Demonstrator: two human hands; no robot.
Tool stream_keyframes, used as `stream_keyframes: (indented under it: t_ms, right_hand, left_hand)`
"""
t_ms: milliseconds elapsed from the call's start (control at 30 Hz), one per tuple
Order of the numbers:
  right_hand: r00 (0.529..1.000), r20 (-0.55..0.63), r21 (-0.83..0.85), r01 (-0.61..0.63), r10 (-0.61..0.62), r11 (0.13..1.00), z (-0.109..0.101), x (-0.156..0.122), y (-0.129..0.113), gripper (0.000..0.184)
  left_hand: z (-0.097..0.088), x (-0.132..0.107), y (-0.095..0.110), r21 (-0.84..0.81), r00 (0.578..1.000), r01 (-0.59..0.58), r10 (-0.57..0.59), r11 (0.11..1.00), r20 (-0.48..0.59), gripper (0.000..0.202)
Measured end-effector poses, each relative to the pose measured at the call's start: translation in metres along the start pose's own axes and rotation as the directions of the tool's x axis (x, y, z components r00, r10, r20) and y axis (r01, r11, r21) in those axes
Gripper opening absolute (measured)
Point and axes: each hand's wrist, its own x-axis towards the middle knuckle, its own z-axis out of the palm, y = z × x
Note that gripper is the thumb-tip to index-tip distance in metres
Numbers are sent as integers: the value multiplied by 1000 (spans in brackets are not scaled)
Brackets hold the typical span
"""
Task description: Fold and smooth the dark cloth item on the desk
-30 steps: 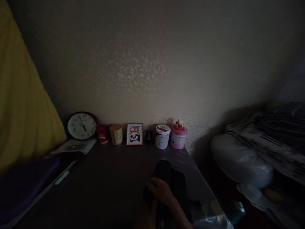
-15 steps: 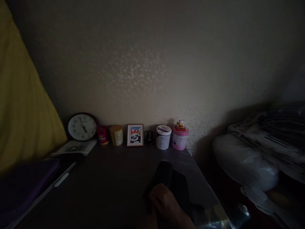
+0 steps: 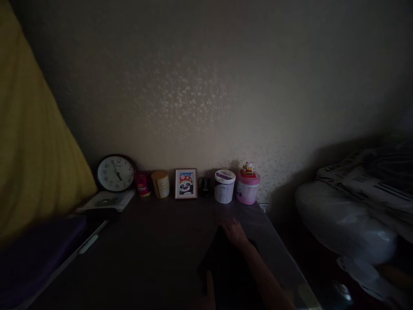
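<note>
"Where's the black item [image 3: 224, 262]?"
"On my feed, in front of the pink tub [image 3: 248, 193]. My right hand [image 3: 235, 231] touches its tub-side end; my left hand [image 3: 209, 295] is farther from the tub. I can't tell if either grips."

Dark tabletop [image 3: 155, 254]. Black item [image 3: 225, 263] lies under the right hand [image 3: 234, 231]. Beyond that hand: white tub [image 3: 223, 192], pink tub [image 3: 248, 193]. Beyond and left: small black object [image 3: 205, 186], framed picture [image 3: 186, 184], yellow canister [image 3: 161, 185], red container [image 3: 143, 185]. Farther left: papers [image 3: 97, 204].
</note>
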Motion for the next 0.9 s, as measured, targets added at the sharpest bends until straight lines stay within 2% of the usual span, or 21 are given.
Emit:
stream_keyframes:
  t_ms: [100, 167, 267, 333, 433, 500, 600, 700, 900]
  right_hand:
    - [993, -61, -37, -103, 101, 994, -7, 0, 0, 31]
    - [984, -121, 52, -128, 134, 990, -16, -11, -8, 30]
    - [960, -173, 240, -177, 221, 955, -28, -44, -16, 28]
    - [904, -174, 321, -322, 390, 891, -32, -73, -13, 31]
    - [747, -101, 386, -580, 658, 718, -34, -115, 1, 37]
    - [676, -42, 401, -663, 735, 632, -35, -135, 7, 39]
    - [638, 57, 407, -717, 768, 566, -38, -151, 6, 42]
    - [602, 139, 430, -752, 786, 500, -43, -155, -1, 44]
    - [591, 99, 568, -694, 800, 443, -47, -153, -14, 43]
  left_hand:
    - [-1, 2, 2, 35, 998, 36, -38, 999, 57, 58]
    - [-4, 1, 1, 39, 997, 19, -21, 999, 75, 59]
    - [-8, -4, -2, -50, 990, -58, 64, 997, 128, 68]
    - [-12, -8, -4, -106, 982, -109, 123, 988, 140, 76]
    - [-16, -15, -7, -125, 980, -155, 168, 980, 106, 77]
    - [-18, -20, -8, -128, 979, -180, 190, 975, 76, 75]
    - [-22, -27, -9, -163, 975, -209, 218, 964, 37, 73]
    - [-30, -36, -8, -169, 974, -220, 225, 961, 12, 71]
    - [-37, -44, -7, -153, 978, -208, 211, 966, 2, 69]
